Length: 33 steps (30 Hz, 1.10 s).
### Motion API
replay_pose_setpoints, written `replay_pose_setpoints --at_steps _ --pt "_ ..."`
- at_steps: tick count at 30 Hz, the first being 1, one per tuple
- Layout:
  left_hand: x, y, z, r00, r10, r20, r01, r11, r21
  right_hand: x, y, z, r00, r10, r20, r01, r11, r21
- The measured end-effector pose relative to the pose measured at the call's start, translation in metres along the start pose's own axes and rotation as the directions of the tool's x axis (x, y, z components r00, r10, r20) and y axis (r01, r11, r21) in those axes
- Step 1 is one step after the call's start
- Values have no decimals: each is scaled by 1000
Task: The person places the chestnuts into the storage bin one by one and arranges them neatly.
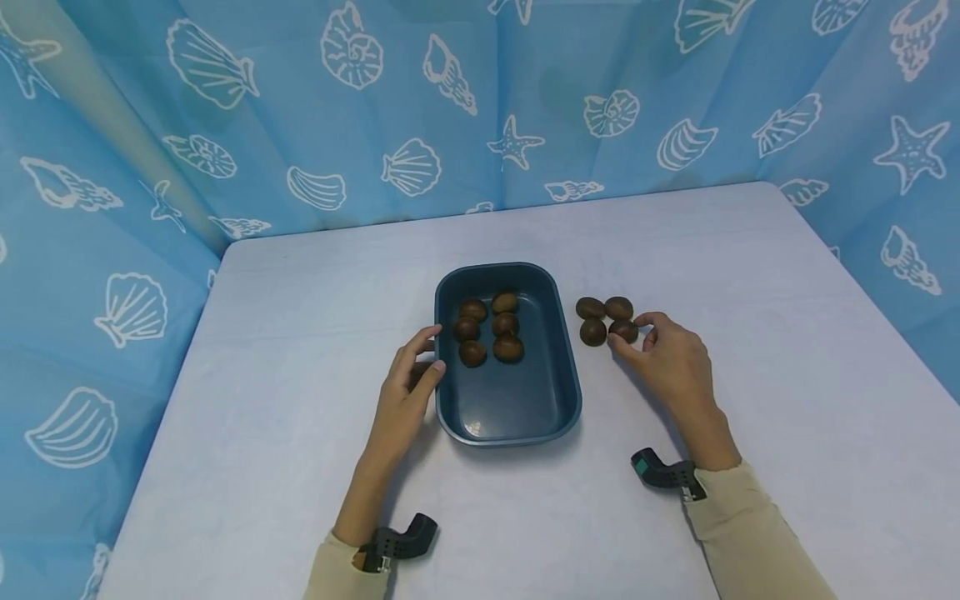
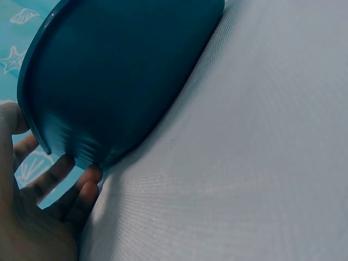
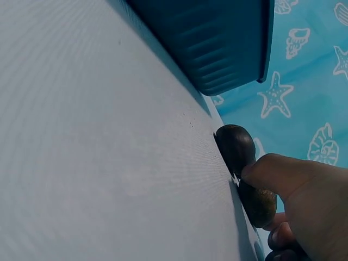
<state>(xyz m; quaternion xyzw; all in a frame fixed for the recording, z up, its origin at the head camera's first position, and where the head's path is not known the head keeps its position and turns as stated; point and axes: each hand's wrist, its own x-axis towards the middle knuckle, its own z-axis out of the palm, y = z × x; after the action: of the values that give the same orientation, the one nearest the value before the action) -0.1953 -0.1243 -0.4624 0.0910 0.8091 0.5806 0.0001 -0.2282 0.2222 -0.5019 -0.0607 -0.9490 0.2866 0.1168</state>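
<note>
A dark blue tray (image 1: 517, 404) sits mid-table with several brown chestnuts (image 1: 507, 347) in its far half. My left hand (image 1: 429, 350) grips the tray's left rim, thumb over the edge and fingers against the outer wall (image 2: 119, 70). Right of the tray lies a small cluster of chestnuts (image 1: 591, 307) on the table. My right hand (image 1: 628, 335) pinches the nearest one (image 1: 622, 327) between thumb and forefinger. In the right wrist view the pinched chestnut (image 3: 258, 204) still rests on the table, touching another chestnut (image 3: 235, 147).
The pale lavender table (image 1: 300, 350) is closed in at the back and on both sides by a blue seashell-print curtain (image 1: 480, 125). The tray's near half holds nothing. Black wrist cameras (image 1: 663, 473) sit at both cuffs.
</note>
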Motion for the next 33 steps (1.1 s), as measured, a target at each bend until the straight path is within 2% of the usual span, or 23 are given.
replay_pose_setpoints --at_steps 9,19,33 --pt "1 -1 -1 1000 -1 5 1 1000 -17 1 0 -4 1000 15 21 -15 1000 16" --pt "1 -3 -1 1000 10 10 -9 999 -35 -1 -2 -12 1000 -21 -13 21 998 65" --pt "1 -4 -2 1000 30 -3 -30 999 -31 -9 -25 -17 986 -161 -53 168 972 164"
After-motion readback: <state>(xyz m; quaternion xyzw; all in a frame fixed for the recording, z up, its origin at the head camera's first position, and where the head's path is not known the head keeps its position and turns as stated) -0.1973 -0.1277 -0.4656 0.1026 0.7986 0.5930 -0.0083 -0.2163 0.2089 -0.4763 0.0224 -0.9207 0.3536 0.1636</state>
